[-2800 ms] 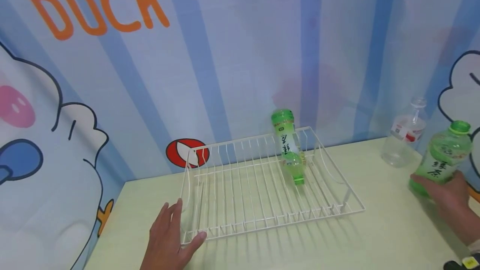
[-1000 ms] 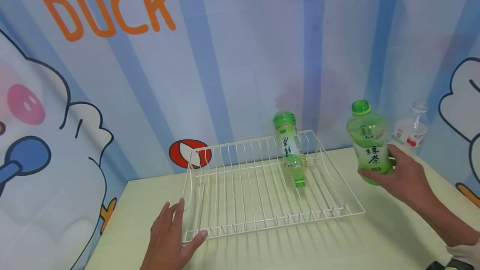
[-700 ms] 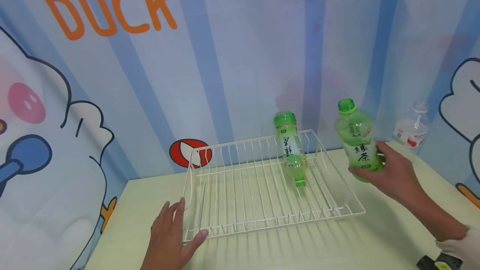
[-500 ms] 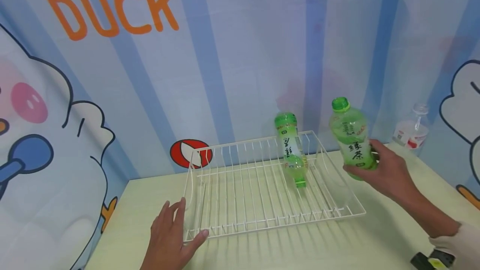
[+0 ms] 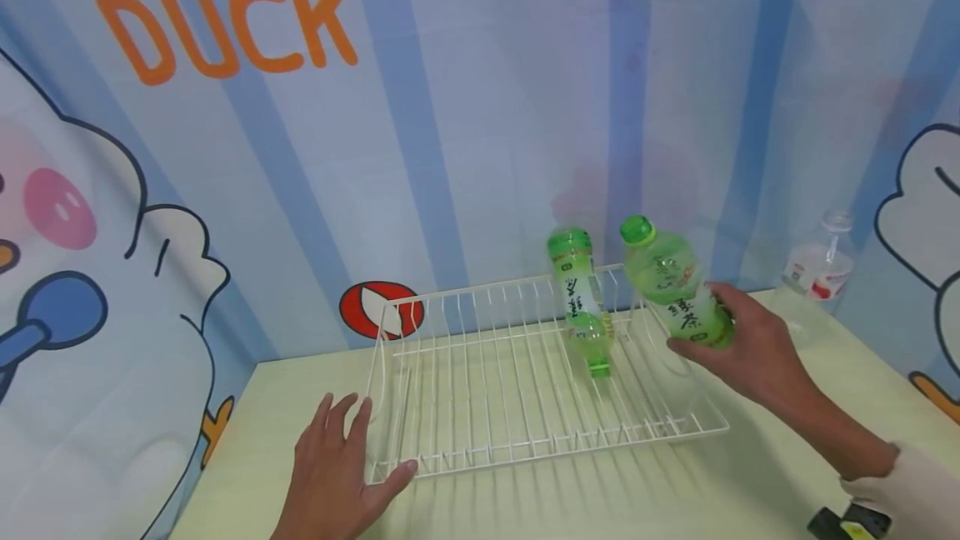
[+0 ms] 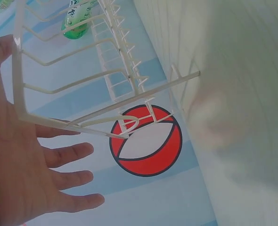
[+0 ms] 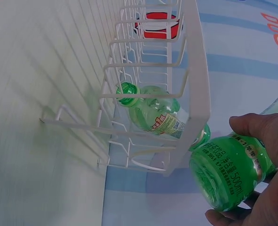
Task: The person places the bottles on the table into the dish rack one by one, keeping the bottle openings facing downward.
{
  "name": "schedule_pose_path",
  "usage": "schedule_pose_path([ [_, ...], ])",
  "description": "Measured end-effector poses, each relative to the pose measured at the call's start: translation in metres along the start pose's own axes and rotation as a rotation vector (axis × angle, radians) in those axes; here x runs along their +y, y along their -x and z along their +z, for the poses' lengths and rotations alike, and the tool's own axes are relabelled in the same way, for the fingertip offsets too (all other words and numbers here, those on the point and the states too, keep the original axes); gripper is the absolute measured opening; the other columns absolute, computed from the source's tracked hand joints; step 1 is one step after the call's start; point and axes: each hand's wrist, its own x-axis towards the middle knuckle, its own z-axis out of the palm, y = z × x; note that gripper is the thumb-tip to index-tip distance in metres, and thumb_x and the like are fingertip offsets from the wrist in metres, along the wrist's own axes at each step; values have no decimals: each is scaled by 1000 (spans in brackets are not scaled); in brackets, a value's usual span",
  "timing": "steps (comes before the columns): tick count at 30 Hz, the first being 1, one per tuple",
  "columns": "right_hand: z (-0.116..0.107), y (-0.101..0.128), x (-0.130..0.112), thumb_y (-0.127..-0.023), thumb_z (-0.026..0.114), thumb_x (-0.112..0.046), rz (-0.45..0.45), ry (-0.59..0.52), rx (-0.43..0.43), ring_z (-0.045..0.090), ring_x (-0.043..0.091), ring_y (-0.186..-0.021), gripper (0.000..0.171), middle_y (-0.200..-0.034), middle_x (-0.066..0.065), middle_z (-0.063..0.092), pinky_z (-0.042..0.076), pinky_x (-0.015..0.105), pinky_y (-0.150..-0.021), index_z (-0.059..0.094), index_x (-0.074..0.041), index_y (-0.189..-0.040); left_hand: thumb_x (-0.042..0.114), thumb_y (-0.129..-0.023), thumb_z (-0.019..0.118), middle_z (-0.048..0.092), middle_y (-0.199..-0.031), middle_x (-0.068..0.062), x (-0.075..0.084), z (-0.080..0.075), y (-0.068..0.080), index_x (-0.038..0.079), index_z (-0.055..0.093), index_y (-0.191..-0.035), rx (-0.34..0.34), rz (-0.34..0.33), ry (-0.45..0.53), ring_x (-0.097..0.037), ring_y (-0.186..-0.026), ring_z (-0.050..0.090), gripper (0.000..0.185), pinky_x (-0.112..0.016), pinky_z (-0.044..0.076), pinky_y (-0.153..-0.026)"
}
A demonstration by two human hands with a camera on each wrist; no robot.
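Bottle in hand: a person's right hand (image 5: 738, 340) grips a green tea bottle (image 5: 675, 283) round its lower body, fingers and thumb curled about it, holding it above the right end of a white wire rack (image 5: 480, 432). Its long axis tilts, cap up and to the left, base toward the palm. Just left of it a second green bottle (image 5: 581, 300) lies cap-down in the rack, leaning on the far rim. The left hand (image 5: 337, 473), fingers straight and spread, rests against the rack's near left corner on the pale table (image 5: 750, 473)
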Motion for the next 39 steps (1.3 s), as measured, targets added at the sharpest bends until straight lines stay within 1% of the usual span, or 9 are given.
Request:
schedule_pose_path([
  [8,2,-1,-3,-74,89,-24,-38,22,28,61,36,-84,77,-110,27,62,44,39,-61,51,5,-134,67,-81,66,43,-145,-26,5,-3,0,-2,51,-141,2,-9,8,-48,-142,24,92,-68,26,-109],
  [11,3,-3,-7,-72,90,-21,-78,24,47,60,37,-85,78,-114,27,61,43,40,-62,52,5,-134,63,-82,68,42,-145,-25,7,-6,0,-2,50,-141,28,-9,23,-48,-142,24,89,-68,25,-109],
  [14,5,-3,-12,-70,90,-17,-138,27,65,59,35,-87,76,-115,24,60,43,41,-62,53,2,-134,60,-83,70,43,-145,-23,10,-8,0,-2,51,-140,74,6,41,-47,-142,24,87,-68,26,-109],
  [19,7,-2,-20,-69,91,-11,-232,57,65,60,33,-92,77,-119,18,59,47,44,-65,54,-5,-137,54,-81,74,47,-142,-20,21,-15,-1,-2,56,-135,194,88,64,-46,-140,30,80,-69,30,-106],
  [24,9,-2,-26,-67,92,-8,-281,90,53,60,33,-95,79,-123,17,57,50,44,-65,55,-9,-138,50,-77,78,51,-137,-19,41,-27,-3,-2,60,-130,332,220,89,-44,-138,33,77,-68,34,-102],
  [27,11,-2,-30,-67,91,-6,-313,108,49,59,33,-97,80,-125,15,55,51,43,-64,54,-10,-137,48,-76,80,52,-135,-18,53,-32,-5,-1,61,-127,399,295,82,-43,-138,34,73,-67,37,-100],
  [30,12,-1,-36,-67,91,-5,-350,125,52,58,35,-100,79,-126,15,54,52,43,-63,55,-10,-136,45,-75,81,53,-134,-17,62,-35,-7,0,62,-127,434,339,75,-43,-138,35,71,-66,37,-100],
  [34,14,-1,-42,-66,91,-6,-398,145,61,57,39,-103,78,-127,14,53,52,46,-63,55,-12,-135,44,-75,82,51,-137,-17,71,-37,-10,1,61,-129,434,358,70,-42,-139,35,72,-66,37,-101],
  [39,18,0,-46,-62,93,-5,-491,167,61,57,40,-108,82,-125,14,53,53,54,-73,56,-12,-135,44,-77,82,51,-137,-15,78,-38,-12,2,60,-130,447,387,106,-42,-138,36,71,-68,37,-101],
])
